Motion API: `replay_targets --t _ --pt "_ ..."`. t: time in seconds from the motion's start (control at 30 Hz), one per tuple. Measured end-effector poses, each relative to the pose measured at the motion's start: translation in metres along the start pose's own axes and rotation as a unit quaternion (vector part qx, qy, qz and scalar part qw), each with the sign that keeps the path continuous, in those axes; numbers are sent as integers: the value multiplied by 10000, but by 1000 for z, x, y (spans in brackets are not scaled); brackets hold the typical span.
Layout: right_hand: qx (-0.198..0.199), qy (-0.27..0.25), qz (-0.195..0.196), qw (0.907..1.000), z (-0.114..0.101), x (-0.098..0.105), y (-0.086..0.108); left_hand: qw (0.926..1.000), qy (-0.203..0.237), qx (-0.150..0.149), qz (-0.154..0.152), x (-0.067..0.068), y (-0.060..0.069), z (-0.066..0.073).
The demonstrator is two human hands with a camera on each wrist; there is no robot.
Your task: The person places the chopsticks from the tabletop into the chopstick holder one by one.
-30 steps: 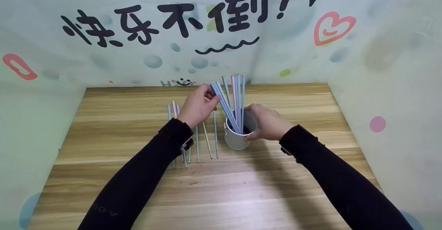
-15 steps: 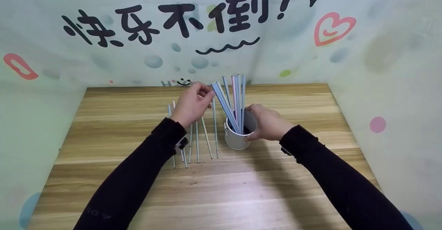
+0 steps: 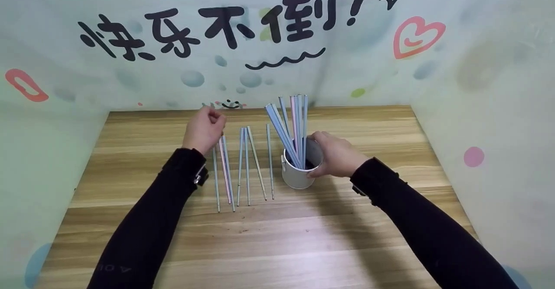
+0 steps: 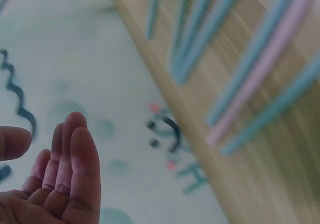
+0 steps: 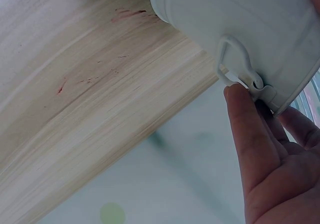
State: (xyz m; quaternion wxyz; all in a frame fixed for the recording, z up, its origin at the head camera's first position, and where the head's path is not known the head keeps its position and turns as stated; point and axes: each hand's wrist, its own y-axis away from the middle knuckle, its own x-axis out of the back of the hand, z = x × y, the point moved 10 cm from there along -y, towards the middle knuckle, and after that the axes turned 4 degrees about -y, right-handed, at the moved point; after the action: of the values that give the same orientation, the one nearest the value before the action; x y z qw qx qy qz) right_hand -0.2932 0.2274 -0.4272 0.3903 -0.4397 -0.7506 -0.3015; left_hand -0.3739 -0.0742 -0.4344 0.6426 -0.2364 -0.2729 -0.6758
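Note:
My left hand (image 3: 204, 129) is over the far left of the table, near the upper ends of the loose straws. In the left wrist view its fingers (image 4: 84, 169) are extended, the thumb stands apart and nothing lies between them. Several pale blue and greenish straws (image 3: 247, 167) and a pink straw (image 3: 224, 167) lie on the wood. My right hand (image 3: 336, 152) holds a small white metal bucket (image 3: 298, 180) at its right side. Straws (image 3: 305, 119) lean inside it, some tilted left. A small looped handle (image 5: 231, 41) shows on the bucket in the right wrist view.
The wooden table (image 3: 277, 245) backs onto a pale printed curtain (image 3: 173, 76) with black characters, which also runs down both sides. Small reddish marks (image 5: 129, 15) dot the wood near the bucket. Black sleeves (image 3: 147, 211) cover both arms.
My left hand has let go of the leaning straws in the bucket and moved left, over the loose straws on the table. The right hand and bucket have stayed in place.

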Motion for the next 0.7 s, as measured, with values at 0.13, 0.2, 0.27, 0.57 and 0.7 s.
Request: replay_targets --t 0.13,0.2,0.27,0.57,0.7 --pt "-31 -25 0 10000 0 0 0 9991 -359 183 116 8 -6 -24" --pt "-49 -40 3 10000 0 0 0 9984 -485 280 107 10 -9 -34" --pt "-74 -53 -2 10000 0 0 0 9976 -575 392 61 11 -11 -43" --pt "-108 -103 6 9999 -1 1 1 9922 -868 817 -353 2 -15 -75" --pt "-109 -93 29 9999 -1 1 2 9883 -1082 933 -542 -13 -30 -98"
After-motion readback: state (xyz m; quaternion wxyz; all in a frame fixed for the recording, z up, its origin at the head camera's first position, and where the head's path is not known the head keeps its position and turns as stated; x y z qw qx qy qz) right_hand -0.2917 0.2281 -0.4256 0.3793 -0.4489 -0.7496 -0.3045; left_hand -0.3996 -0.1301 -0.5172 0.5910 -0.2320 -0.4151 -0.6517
